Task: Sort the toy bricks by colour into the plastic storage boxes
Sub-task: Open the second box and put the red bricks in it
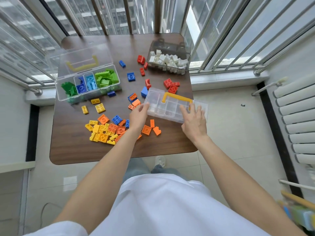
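A closed clear storage box with an orange handle (172, 106) sits at the table's right side. My left hand (139, 114) grips its left end, thumb on the lid. My right hand (194, 120) lies on its right part with fingers spread fairly straight. An open clear box (88, 84) at the left holds green, dark blue and light blue bricks in separate compartments. A clear tub (168, 62) at the back right holds white bricks. Yellow and orange bricks (105, 130) lie in a heap at the front, red bricks (171, 85) and blue bricks (131, 76) are scattered mid-table.
The small dark wooden table (71, 150) stands on a narrow balcony with railings and windows behind. A white radiator (296, 120) is at the right. The table's front strip is bare wood. My legs and shoe show below the table edge.
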A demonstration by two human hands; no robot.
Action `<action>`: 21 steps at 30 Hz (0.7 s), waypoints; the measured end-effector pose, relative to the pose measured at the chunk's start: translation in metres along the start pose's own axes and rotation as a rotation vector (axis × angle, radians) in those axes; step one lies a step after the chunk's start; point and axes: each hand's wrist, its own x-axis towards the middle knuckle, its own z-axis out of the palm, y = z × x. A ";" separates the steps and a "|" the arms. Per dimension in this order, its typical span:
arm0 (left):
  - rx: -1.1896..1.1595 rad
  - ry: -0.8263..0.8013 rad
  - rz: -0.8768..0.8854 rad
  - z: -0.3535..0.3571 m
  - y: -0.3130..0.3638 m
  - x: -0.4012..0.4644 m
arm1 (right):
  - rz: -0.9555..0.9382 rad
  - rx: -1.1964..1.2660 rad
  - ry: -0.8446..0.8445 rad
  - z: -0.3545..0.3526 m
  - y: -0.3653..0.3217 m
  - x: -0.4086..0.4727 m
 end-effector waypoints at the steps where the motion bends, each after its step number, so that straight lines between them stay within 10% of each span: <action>1: 0.040 0.000 0.023 -0.001 0.000 0.000 | 0.011 0.055 0.019 -0.005 0.003 0.002; 8: 0.334 0.028 0.104 -0.003 0.006 0.008 | 0.218 0.414 0.274 -0.047 0.048 0.033; 16: 0.506 0.048 0.242 0.007 -0.002 0.018 | 0.767 0.888 -0.002 -0.029 0.070 0.027; 21: 0.493 0.022 0.259 0.021 0.001 0.024 | 0.650 0.701 -0.181 -0.004 0.059 -0.021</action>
